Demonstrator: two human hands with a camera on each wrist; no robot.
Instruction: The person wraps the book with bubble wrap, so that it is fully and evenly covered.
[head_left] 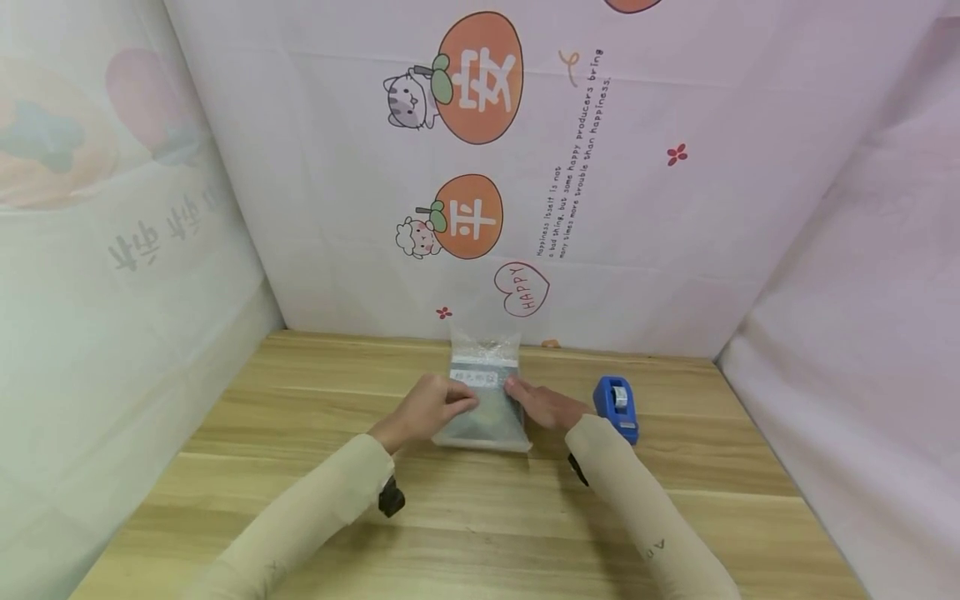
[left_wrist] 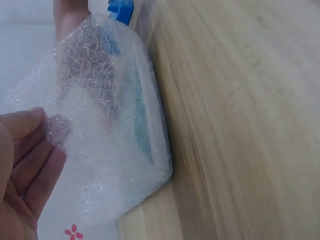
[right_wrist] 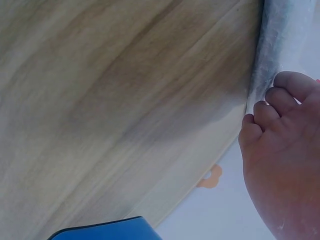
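Fingers of the left hand pinch the bubble wrap, and those of the right hand hold the right side of the wrapped package. It lies on the desk between both hands; its long axis seems to run forward.

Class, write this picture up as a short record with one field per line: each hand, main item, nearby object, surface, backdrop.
Left hand: pinches bubble wrap
Right hand: touches parcel's right side
Main item: bubble-wrapped parcel, pale label on top
Nearby object: blue tape dispenser, right of parcel
Surface: wood-grain table
Backdrop: white printed sheet
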